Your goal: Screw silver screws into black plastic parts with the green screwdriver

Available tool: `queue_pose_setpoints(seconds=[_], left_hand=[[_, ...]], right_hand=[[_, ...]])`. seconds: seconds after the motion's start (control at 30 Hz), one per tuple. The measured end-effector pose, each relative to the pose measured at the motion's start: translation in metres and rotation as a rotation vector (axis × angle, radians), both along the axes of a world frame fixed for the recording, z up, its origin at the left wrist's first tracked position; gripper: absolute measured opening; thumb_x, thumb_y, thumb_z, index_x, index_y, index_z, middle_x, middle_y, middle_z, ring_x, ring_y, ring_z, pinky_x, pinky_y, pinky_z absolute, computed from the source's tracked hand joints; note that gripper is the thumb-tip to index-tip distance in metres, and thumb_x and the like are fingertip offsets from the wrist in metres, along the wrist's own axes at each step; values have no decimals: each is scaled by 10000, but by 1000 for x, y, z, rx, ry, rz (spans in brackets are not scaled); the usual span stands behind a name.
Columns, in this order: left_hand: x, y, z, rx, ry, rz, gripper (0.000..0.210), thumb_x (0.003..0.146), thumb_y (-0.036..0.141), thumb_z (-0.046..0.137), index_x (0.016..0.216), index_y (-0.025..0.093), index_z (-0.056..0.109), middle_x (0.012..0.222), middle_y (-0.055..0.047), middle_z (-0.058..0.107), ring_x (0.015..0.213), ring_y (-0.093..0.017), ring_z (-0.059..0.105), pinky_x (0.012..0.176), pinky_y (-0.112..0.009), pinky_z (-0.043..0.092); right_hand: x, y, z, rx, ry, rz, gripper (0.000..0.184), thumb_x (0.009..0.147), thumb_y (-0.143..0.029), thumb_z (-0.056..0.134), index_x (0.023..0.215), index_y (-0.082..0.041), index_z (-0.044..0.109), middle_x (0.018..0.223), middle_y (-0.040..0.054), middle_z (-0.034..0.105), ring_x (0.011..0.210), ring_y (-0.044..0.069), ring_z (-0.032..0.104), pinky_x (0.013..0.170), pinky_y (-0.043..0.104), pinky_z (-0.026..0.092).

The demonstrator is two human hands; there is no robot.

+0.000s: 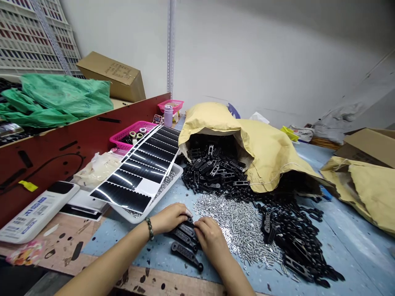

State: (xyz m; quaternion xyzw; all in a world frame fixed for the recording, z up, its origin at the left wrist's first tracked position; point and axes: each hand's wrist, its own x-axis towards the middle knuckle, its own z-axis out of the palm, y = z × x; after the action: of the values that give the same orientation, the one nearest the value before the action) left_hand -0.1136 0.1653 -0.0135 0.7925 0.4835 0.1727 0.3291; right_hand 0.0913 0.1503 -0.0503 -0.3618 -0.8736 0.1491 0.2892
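Several long black plastic arms point(187, 254) with a rounded knob at one end lie side by side at the front of the blue table. My left hand point(171, 218), wearing a beaded bracelet point(149, 228), is closed over the far end of this row, its fingertips on a black arm. Close against it, my right hand point(211, 238) has its thumb and forefinger pinched at the right end of the row; what lies between them is hidden. Beside my right hand spreads a heap of silver screws point(247, 230), with small metal nuts or washers point(212, 207) at its left.
Yellow sacks point(212, 117) spill black plastic parts point(212, 168) onto the table. Black sticker sheets point(138, 168) lie across a white tray point(168, 193) of small metal pieces. A white scale point(37, 213), pink basket point(119, 137) and red board point(61, 152) stand left.
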Motion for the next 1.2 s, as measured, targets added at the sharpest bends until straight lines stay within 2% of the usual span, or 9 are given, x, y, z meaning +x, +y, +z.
queue_pose_setpoints(seconds=[0.17, 0.37, 0.53, 0.77, 0.93, 1.1, 1.2], left_hand=[[-1, 5, 1, 12, 15, -25, 150, 904, 182, 535, 978, 161, 664, 987, -45, 675, 999, -201, 593, 929, -415, 417], [-4, 8, 8, 30, 20, -35, 178, 890, 135, 529, 991, 162, 672, 1001, -46, 676, 1013, -202, 584, 935, -405, 412], [-4, 7, 6, 12, 15, -38, 135, 912, 203, 550, 962, 150, 664, 981, -48, 673, 998, -205, 596, 928, -429, 422], [1, 5, 1, -31, -50, -41, 173, 878, 185, 533, 960, 171, 685, 989, -44, 685, 979, -194, 607, 904, -360, 439], [-3, -1, -1, -38, -77, 0, 225, 836, 170, 518, 951, 244, 697, 976, -11, 694, 970, -178, 603, 904, -286, 424], [-1, -9, -1, -37, -91, 34, 230, 830, 156, 520, 971, 221, 690, 1009, -27, 690, 999, -186, 596, 923, -301, 421], [0, -3, 1, -43, -92, 30, 212, 848, 148, 519, 969, 200, 686, 991, -33, 690, 978, -184, 607, 909, -316, 437]], right_hand=[[-2, 3, 0, 21, -13, 13, 175, 851, -84, 558, 965, -198, 625, 892, 60, 626, 837, 212, 576, 736, 337, 498], [-5, 4, 1, 40, 17, -10, 161, 861, -94, 554, 973, -191, 616, 893, 60, 614, 842, 204, 572, 736, 325, 494], [-6, 3, 1, 59, -8, 9, 163, 884, -101, 510, 973, -185, 618, 882, 69, 608, 828, 210, 559, 724, 329, 482], [4, -2, -1, 101, -57, 25, 172, 904, -109, 481, 974, -184, 618, 883, 79, 616, 811, 211, 567, 720, 335, 471], [4, -2, 3, -5, -22, 41, 182, 889, -107, 499, 977, -207, 623, 901, 64, 619, 836, 196, 582, 724, 313, 494], [5, 0, 7, 15, -45, 44, 181, 882, -106, 505, 957, -201, 639, 889, 69, 632, 820, 208, 583, 723, 336, 488], [4, 3, 9, -70, 7, -5, 159, 842, -86, 570, 919, -206, 640, 879, 46, 637, 819, 189, 607, 720, 297, 500]])
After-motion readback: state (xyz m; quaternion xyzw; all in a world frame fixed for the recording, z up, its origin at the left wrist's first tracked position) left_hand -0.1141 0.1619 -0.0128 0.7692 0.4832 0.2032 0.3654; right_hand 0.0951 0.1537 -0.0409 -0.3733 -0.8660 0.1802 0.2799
